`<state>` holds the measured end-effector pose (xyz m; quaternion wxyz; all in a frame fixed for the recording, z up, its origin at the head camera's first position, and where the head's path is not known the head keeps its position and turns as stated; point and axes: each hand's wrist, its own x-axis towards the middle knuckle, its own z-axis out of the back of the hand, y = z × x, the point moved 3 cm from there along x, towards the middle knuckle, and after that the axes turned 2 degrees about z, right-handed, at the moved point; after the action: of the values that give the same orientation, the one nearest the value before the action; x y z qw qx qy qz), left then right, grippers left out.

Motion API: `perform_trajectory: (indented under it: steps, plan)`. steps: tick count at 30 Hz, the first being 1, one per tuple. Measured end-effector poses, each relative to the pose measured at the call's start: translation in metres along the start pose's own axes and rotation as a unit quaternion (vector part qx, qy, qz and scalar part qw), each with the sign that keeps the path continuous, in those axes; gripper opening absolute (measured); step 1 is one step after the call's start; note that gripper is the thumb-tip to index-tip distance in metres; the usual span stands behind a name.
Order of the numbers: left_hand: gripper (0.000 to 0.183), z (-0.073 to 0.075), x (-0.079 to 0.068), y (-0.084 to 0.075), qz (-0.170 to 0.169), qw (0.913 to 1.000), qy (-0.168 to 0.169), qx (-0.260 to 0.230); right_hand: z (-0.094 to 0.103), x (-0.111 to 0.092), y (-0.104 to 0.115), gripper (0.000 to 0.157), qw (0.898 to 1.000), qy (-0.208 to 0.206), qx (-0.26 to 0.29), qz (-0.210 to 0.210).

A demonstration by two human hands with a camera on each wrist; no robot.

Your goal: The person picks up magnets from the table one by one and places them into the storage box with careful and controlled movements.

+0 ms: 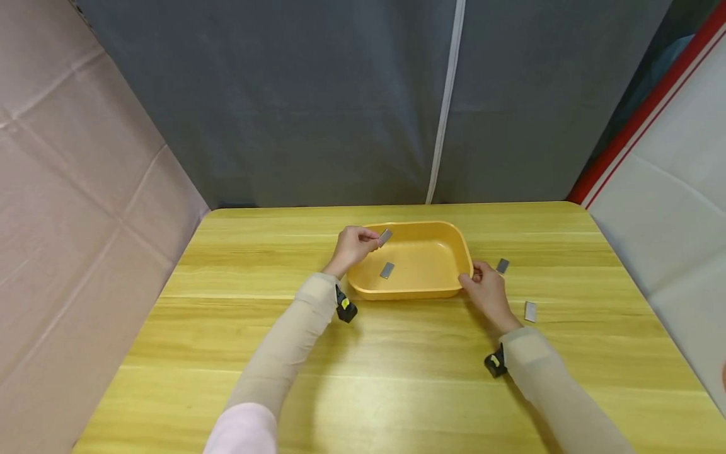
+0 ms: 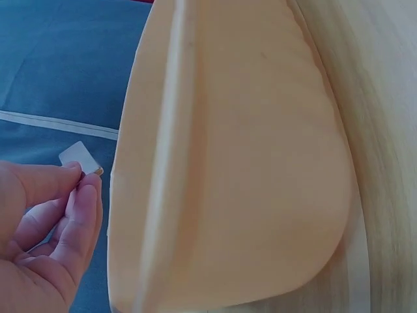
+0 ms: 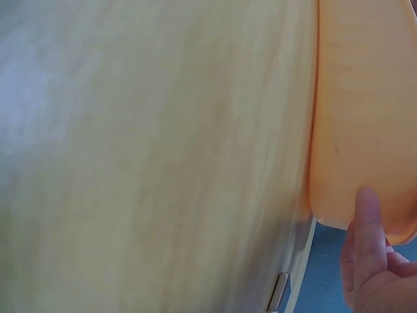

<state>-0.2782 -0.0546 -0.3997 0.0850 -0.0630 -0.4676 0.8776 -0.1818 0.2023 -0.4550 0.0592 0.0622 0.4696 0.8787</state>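
My left hand (image 1: pixel 348 247) pinches a small grey rectangular piece (image 1: pixel 385 237) between thumb and fingertips, over the left part of a yellow plastic basin (image 1: pixel 433 265). In the left wrist view the held piece (image 2: pixel 78 156) looks thin and pale. Another grey piece (image 1: pixel 387 270) lies flat inside the basin, toward its left end. At the basin's right end, my right hand (image 1: pixel 489 295) grips the near corner. The right wrist view has its thumb (image 3: pixel 368 208) laid against the outer wall (image 3: pixel 358 117), the other fingers partly hidden behind.
Two more grey pieces lie on the wooden table (image 1: pixel 238 347): one (image 1: pixel 503 265) just beyond the right hand's fingers, one (image 1: pixel 530 311) to the right of its wrist. A dark grey curtain (image 1: pixel 283 113) hangs behind the table, with pale cloth sheets on both sides.
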Motion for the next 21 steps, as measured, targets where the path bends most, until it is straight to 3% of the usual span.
perform_trajectory:
  steps: [8,16,21]
  plan:
    - [0.012,0.001,0.010,0.005,0.016,0.9997,0.009,0.013,-0.002,0.001,0.002,0.037,1.000,-0.002,0.003,0.006]
    - [0.013,0.001,0.014,0.006,0.037,0.9969,0.048,0.051,-0.003,0.003,0.001,0.037,1.000,-0.003,-0.002,0.005]
    - [0.014,-0.001,0.015,0.008,0.037,0.9961,0.053,0.060,-0.003,0.003,0.002,0.039,1.000,-0.002,-0.005,0.004]
